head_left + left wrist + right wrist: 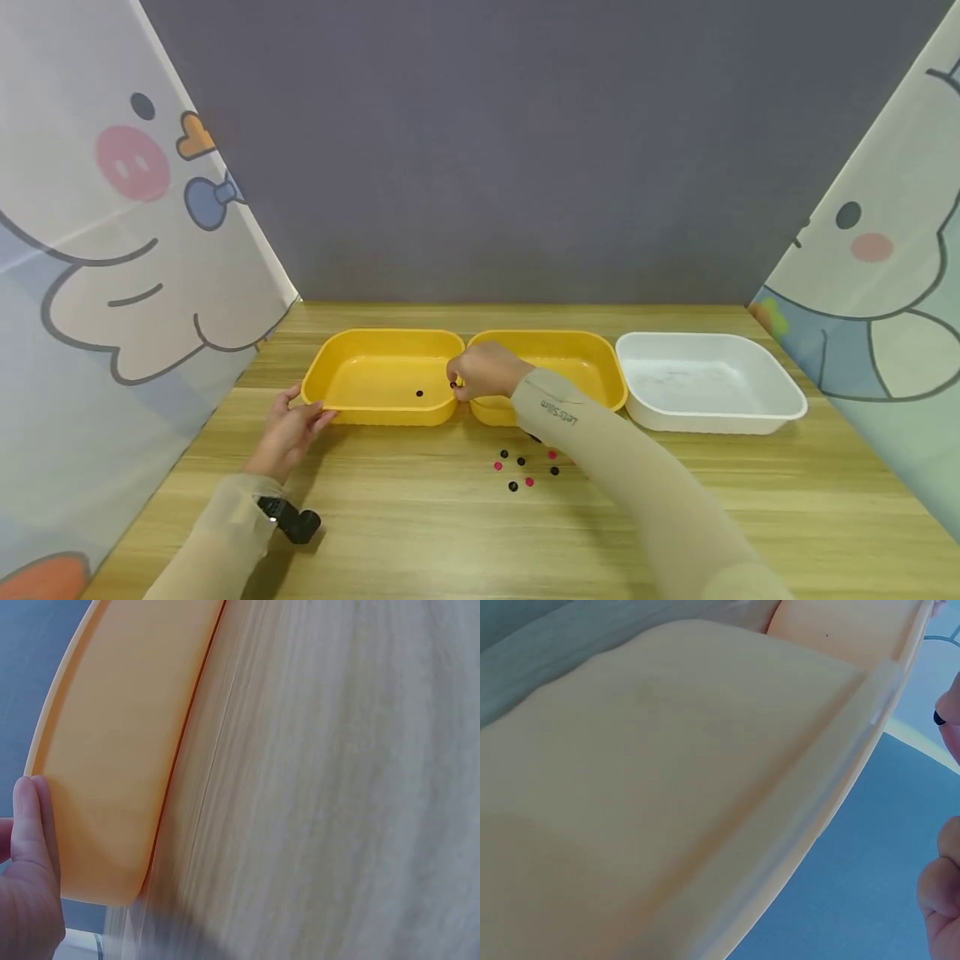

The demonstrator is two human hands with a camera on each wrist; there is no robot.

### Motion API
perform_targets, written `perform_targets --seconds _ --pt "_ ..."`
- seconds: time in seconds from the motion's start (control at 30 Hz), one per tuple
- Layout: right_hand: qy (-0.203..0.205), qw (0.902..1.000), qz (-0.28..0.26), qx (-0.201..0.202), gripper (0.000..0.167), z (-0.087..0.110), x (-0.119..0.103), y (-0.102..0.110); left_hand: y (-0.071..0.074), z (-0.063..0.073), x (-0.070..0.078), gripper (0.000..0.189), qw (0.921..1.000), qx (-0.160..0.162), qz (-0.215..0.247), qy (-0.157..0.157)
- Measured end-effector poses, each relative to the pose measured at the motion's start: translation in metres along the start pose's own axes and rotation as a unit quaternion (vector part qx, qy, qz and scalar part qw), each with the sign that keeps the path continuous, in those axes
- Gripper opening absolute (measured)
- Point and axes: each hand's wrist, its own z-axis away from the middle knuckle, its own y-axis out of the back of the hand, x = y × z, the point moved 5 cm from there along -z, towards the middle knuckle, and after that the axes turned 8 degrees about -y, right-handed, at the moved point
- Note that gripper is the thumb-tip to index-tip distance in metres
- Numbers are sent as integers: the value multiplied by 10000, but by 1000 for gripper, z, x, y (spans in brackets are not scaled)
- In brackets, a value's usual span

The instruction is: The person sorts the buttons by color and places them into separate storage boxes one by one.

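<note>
1. Black disc [453, 384], the thing being handled, was up in the air by the right rim of the left tray [382, 416], near where that yellow tray met the middle tray [583, 371].
2. Of the hands, the right hand [483, 371] had its fingertips closed in a small pinch on that 1 disc; the right wrist view showed the disc's dark edge between them, with the other fingers curled in.
3. The left hand [288, 425] was at the near left corner of the left tray, its fingers fairly straight against the wall and rim. It touched the tray and seemed to steady it; I cannot tell how firmly.
4. A 2nd black disc [419, 393] lay on the floor of the left tray.
5. On the counter [420, 517], in front of the middle tray, lay 4 plainly visible black discs [513, 486] and at least 3 pink discs [529, 482], loosely mixed. The right sleeve [622, 458] crossed beside them and may have hidden more.
6. The white tray [720, 422] stood to the right of the middle tray.
7. The step in hand looked like carrying 1 black disc to the left tray. As I judged it, the next move called for bringing the pinch fully inside the rim, then parting the fingertips low, so the disc would not bounce or roll.
</note>
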Motion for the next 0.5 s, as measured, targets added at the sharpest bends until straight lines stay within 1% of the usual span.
perform_targets --seconds 0.13,0.23,0.3,0.4,0.5 --pt "-192 9993 -254 -180 13 -7 2 0 0 -1 2 65 10000 -3 8 -14" --pt "-530 9968 -528 -284 13 -13 7 -1 0 -2 3 59 10000 -8 81 -18" --pt "-703 9952 -592 -335 12 -17 11 -2 1 -2 3 54 9999 -24 139 -3" --pt "-805 9944 -551 -399 13 -23 13 -6 1 -1 2 52 9997 -76 220 50" --pt "-771 9951 -436 -438 12 -30 12 -8 1 0 3 53 9997 -115 201 57"
